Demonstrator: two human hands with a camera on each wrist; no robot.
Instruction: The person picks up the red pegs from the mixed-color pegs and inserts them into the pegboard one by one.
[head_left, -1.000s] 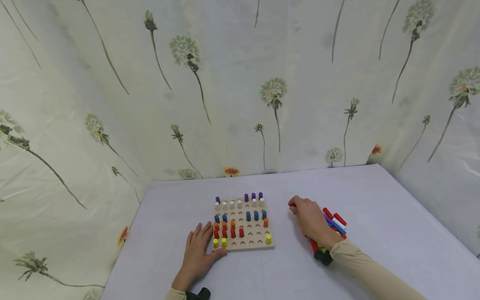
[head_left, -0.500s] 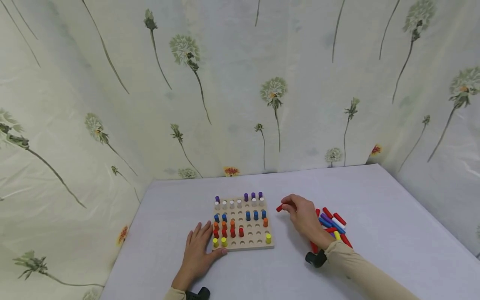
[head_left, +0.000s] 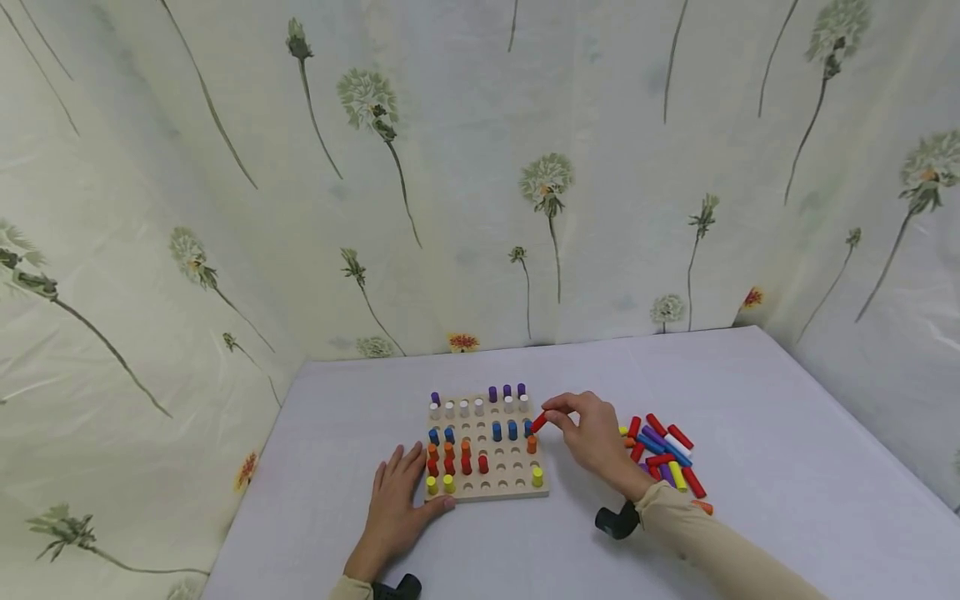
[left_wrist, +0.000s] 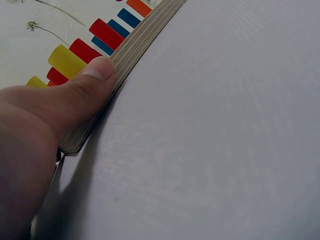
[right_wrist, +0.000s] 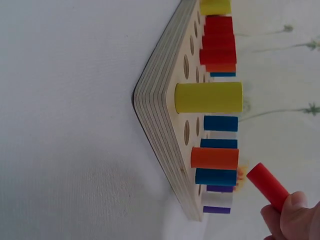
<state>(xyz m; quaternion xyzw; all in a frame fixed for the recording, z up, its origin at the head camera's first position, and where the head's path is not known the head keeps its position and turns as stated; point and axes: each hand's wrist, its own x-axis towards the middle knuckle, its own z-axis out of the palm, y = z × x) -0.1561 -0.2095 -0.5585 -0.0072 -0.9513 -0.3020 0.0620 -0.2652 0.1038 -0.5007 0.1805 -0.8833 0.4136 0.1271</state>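
A wooden pegboard (head_left: 495, 497) lies on the table with rows of purple, white, blue, orange, red and yellow pegs upright in some of its holes. My left hand (head_left: 393, 508) rests at its front left corner, fingers spread along the left side. In the left wrist view the thumb (left_wrist: 82, 92) presses on the front edge, beside a yellow peg (left_wrist: 66, 61). Between thumb and fingertips my right hand (head_left: 595, 433) pinches a red peg (head_left: 538, 422), tilted, over the board's right edge. The right wrist view shows this red peg (right_wrist: 268, 184) apart from the standing orange peg (right_wrist: 215, 158).
To the right of the board is a loose pile of pegs, among them a white peg (head_left: 677, 445) and a yellow peg (head_left: 677, 476), partly behind the right forearm. A flowered curtain (head_left: 480, 208) hangs behind the pale tablecloth (head_left: 337, 400).
My right hand has moved left from beside the pile to the board's right edge, carrying the red peg. More of the pile now shows. The left hand and board stay still.
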